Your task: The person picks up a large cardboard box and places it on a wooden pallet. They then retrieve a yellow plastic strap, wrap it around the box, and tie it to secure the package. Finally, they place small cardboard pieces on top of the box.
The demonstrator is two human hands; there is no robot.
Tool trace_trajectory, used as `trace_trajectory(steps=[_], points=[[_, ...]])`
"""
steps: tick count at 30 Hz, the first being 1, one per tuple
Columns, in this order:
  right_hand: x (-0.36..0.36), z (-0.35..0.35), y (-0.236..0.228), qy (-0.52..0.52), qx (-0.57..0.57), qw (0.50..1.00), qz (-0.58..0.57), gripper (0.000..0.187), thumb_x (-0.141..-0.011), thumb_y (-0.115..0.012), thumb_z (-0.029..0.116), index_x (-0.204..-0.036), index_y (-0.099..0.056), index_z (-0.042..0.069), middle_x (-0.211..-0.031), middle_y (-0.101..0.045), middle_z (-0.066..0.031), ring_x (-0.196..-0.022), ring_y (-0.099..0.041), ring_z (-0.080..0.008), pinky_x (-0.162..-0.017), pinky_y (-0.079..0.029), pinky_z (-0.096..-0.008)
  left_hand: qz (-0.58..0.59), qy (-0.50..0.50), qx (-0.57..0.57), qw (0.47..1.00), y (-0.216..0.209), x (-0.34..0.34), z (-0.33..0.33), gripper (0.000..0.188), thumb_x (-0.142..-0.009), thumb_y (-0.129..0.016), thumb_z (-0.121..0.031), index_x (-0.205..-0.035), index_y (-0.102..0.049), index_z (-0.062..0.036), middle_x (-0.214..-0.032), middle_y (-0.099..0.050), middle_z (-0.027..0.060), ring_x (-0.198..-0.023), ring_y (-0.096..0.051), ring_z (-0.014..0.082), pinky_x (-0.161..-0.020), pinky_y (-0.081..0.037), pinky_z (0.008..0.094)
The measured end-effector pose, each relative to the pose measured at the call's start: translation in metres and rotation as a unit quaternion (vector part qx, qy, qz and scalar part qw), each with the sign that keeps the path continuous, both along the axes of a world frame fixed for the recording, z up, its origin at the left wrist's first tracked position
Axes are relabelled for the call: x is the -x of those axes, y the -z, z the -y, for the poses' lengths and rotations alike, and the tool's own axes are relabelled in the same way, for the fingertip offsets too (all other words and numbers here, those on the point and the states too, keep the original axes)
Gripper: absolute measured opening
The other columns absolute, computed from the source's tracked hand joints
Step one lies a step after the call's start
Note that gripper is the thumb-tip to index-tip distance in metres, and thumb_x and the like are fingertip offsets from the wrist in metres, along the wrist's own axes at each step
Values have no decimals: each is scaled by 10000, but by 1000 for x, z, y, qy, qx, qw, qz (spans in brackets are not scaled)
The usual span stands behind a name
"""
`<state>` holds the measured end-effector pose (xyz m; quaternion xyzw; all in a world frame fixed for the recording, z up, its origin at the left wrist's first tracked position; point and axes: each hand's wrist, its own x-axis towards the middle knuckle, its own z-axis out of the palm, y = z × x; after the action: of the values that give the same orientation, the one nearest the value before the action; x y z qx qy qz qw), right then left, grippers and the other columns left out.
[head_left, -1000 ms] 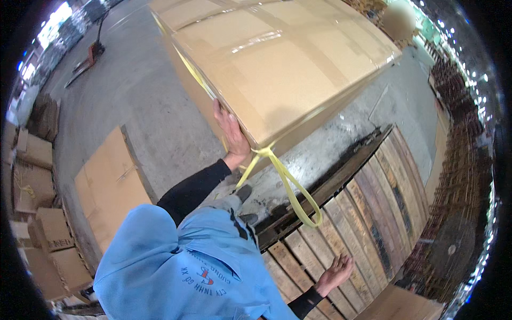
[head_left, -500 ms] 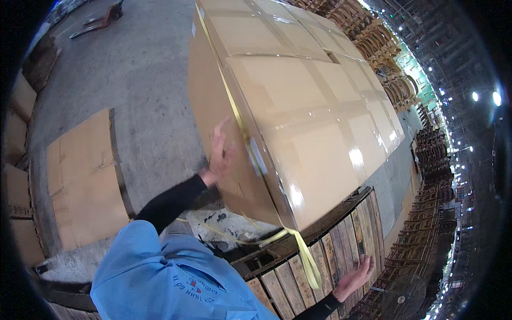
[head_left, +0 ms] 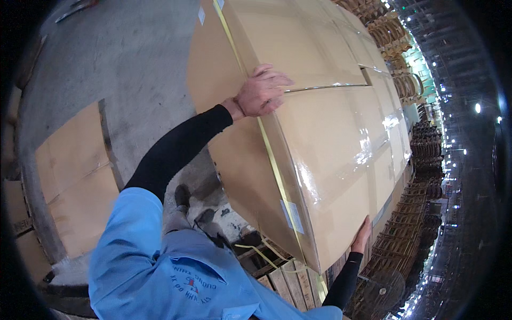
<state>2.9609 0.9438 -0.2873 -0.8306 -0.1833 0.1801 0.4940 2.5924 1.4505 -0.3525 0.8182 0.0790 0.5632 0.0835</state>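
Observation:
A big brown cardboard box with shiny taped seams and a yellow strap around it fills the upper middle of the view, tilted up on its near edge. My left hand presses flat on its top near the strap, fingers spread. My right hand grips the box's lower right edge. Both arms wear black sleeves under a blue shirt. A loose end of yellow strap lies under the box's near corner.
A wooden pallet sits below the box. Flat cardboard sheets lie on the grey concrete floor at the left. Stacks of pallets line the right side under ceiling lights.
The box has tipped nearer and now fills more of the view. My left hand has slid from its side up onto its top. My right hand has risen from the pallet to the box's edge.

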Motion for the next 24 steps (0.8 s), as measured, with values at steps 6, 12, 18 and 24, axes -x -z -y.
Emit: trace_trajectory(steps=[6,12,18,24], points=[[-15,-6,5,89,83,992,44,637,-1020,-452,476,-1296,-548,-90,-1227,-625,-165,-1056,-603,-235,-905,-480,-354,37,20,11,999,3,-2,-4,297,-892,-555,-308,-675,-590,-108,-1212,-671,65,-1137,-605,269,-1063,-349,517],[-13,-5,1,58,121,980,145,664,-1042,-417,469,-1335,-476,-123,-1278,-584,-201,-1080,-577,-271,-916,-466,-388,47,3,5,999,4,-4,-2,384,-905,-539,-337,-602,-545,-101,-1197,-686,73,-1086,-623,290,-1017,-369,527],[-22,-8,-4,78,152,978,122,660,-1037,-432,464,-1316,-507,-130,-1256,-605,-214,-1114,-578,-270,-951,-457,-376,53,-26,-4,998,1,-8,-2,420,-904,-544,-352,-562,-525,-108,-1141,-707,65,-1049,-632,279,-980,-386,506],[-38,1,3,92,139,979,116,660,-1032,-438,478,-1266,-561,-127,-1211,-634,-213,-1030,-616,-258,-897,-485,-371,86,-11,20,996,6,-10,-2,459,-925,-537,-384,-551,-523,-118,-1116,-710,46,-1029,-631,275,-987,-378,500]])
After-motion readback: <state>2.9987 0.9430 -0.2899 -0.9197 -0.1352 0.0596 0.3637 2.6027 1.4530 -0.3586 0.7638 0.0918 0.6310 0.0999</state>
